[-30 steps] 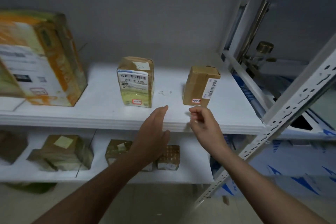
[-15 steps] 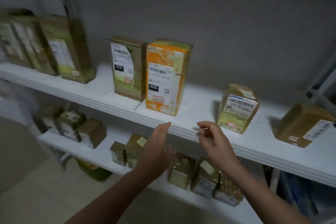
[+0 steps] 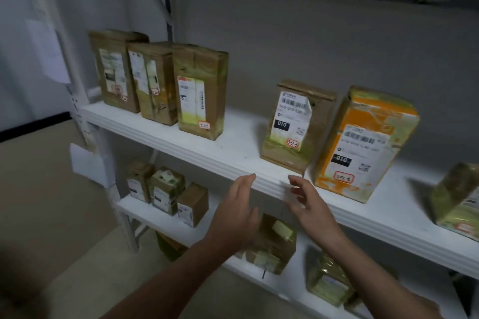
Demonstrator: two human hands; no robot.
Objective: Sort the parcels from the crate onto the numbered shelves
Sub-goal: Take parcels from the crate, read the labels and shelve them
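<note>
Swung left along the shelf [image 3: 228,154], the open, empty left hand [image 3: 237,211] and right hand [image 3: 309,208] hover mid-frame, where a careless reach could tip the parcel [image 3: 293,127] just above.

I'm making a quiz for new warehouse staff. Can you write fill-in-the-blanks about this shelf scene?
The left hand and right hand hold ___.
The orange parcel stands to the ___ of the brown parcel next to it.
At the upper shelf's left end, ___ brown parcels stand together.
Answers: nothing; right; three.
</note>
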